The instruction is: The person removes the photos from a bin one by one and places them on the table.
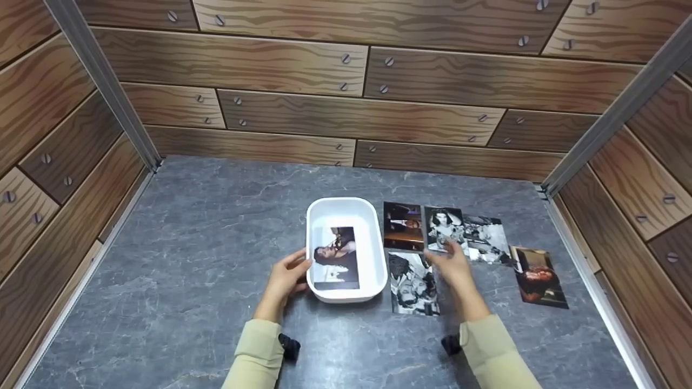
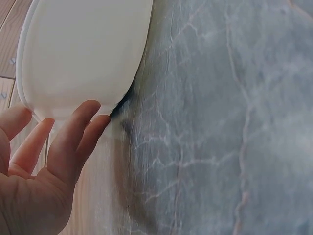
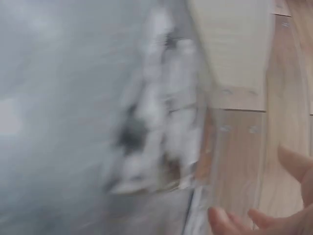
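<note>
A white plastic tub (image 1: 346, 294) stands on the grey table, with one photo (image 1: 338, 259) lying on its bottom. At the tub's left wall is my left hand (image 1: 287, 275), fingertips right at the side and fingers fairly straight; the left wrist view shows them along the tub's outer wall (image 2: 88, 54). My right hand (image 1: 453, 265) hovers over the photos right of the tub, fingers spread and holding nothing. Its fingertips overlap the black-and-white photo of a figure with raised arms (image 1: 443, 220). Below it lies another black-and-white photo (image 1: 413, 286), blurred in the right wrist view.
Further photos lie on the table: a dark brown one (image 1: 403, 224) beside the tub, a black-and-white one (image 1: 486, 237) to the right and a reddish portrait (image 1: 539, 276) furthest right. Wood-patterned panels (image 1: 303, 108) wall the table (image 1: 216, 227) at the back and sides.
</note>
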Demonstrator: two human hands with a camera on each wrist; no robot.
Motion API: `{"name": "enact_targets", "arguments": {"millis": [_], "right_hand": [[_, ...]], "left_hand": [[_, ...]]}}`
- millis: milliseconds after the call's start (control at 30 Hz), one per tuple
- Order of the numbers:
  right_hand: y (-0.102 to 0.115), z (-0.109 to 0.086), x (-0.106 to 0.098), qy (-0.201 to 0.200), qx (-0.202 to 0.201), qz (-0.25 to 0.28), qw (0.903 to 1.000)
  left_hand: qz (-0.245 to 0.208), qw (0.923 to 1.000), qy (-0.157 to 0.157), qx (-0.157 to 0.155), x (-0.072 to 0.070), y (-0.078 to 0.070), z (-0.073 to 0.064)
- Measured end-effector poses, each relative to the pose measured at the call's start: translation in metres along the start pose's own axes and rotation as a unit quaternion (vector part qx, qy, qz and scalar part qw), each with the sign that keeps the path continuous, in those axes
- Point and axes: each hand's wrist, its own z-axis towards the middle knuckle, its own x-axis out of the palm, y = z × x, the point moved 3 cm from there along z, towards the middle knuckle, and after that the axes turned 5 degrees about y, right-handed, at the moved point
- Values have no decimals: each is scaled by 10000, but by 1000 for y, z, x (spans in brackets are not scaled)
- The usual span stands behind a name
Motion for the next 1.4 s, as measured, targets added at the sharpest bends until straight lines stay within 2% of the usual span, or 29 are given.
{"name": "enact_targets", "arguments": {"millis": [33, 133, 233, 300, 433, 567, 867, 1100, 1267, 1400], "right_hand": [[3, 3, 2, -171, -116, 146, 9997], [21, 7, 12, -197, -348, 558, 9976], [36, 9, 27, -95, -611, 935, 9937], [49, 6, 39, 158, -654, 1181, 9907], [62, 1, 65, 292, -830, 1416, 9860], [66, -2, 92, 493, -941, 1438, 9839], [57, -7, 130, 729, -874, 1081, 9876], [46, -8, 150, 903, -391, 814, 9918], [40, -6, 162, 905, -26, -112, 9958], [39, -4, 170, 738, -23, -1143, 9907]], "left_hand": [[-12, 10000, -3, 1, 0, 0, 0], [-32, 10000, -33, 6, 1, 0, -1], [-34, 10000, -65, 55, 1, 3, 2], [-48, 9999, -73, 74, 1, 2, 2], [-74, 9999, -74, 67, 1, 2, 2], [-68, 9999, -83, 25, 1, 4, 2], [30, 9999, -98, -51, 0, 4, 4], [25, 10000, -35, -6, 1, 2, 4], [-37, 10000, -69, 35, 0, 2, 3], [-45, 10000, -83, 17, 0, 3, 2]]}}
